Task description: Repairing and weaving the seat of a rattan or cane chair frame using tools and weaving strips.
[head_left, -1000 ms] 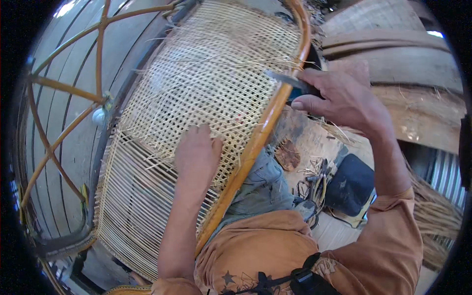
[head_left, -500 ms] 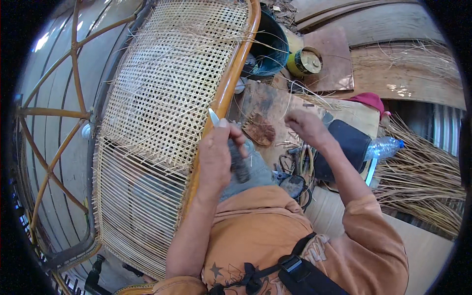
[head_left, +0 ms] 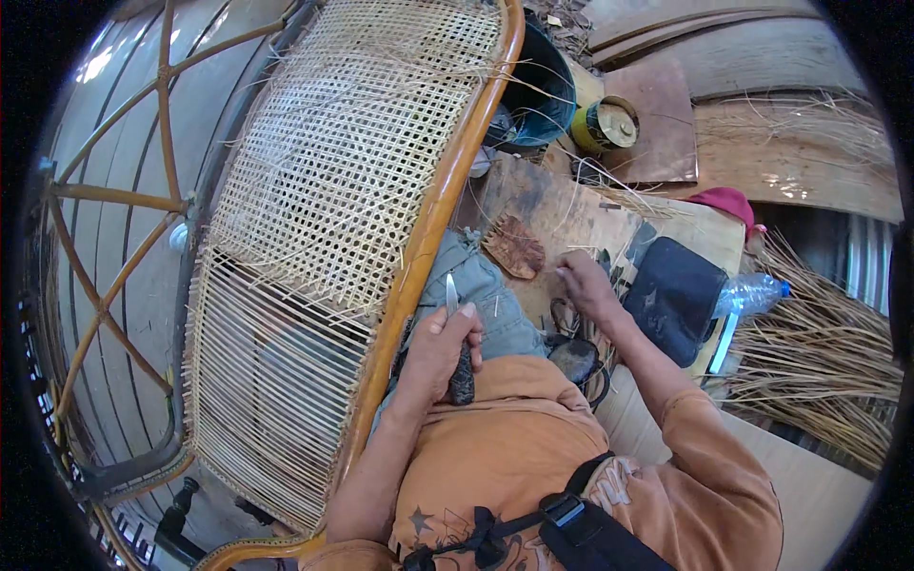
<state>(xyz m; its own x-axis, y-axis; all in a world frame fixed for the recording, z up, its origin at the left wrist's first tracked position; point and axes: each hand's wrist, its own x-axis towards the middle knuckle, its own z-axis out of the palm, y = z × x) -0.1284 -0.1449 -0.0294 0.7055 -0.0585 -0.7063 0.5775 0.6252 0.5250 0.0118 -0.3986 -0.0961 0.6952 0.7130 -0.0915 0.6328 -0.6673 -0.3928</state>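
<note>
My left hand [head_left: 436, 354] is closed round the dark handle of a knife [head_left: 463, 383] over my lap, the short pale blade pointing away from me. Just left of it runs the glossy wooden rail [head_left: 440, 205] of a frame with a woven cane panel [head_left: 328, 162]. The panel's far part is an open mesh; its near part has only parallel strands [head_left: 276, 362]. My right hand [head_left: 586, 284] hovers to the right near a wooden board, fingers curled together; whatever they may hold is too small to make out. A brown, leaf-like flat piece [head_left: 514, 246] lies between the hands.
Beyond the board [head_left: 571, 205] stand a dark bucket [head_left: 538, 90] and a yellow-green can [head_left: 606, 125]. At right are a black pouch [head_left: 674, 300], a plastic bottle [head_left: 747, 294], a red cloth [head_left: 724, 202] and a bundle of cane strips [head_left: 809, 352]. Bamboo-like poles [head_left: 164, 133] cross at left.
My left hand has drawn the knife back from beside the rail to over my lap. My right hand has come slightly nearer to me, and the view has shifted a little.
</note>
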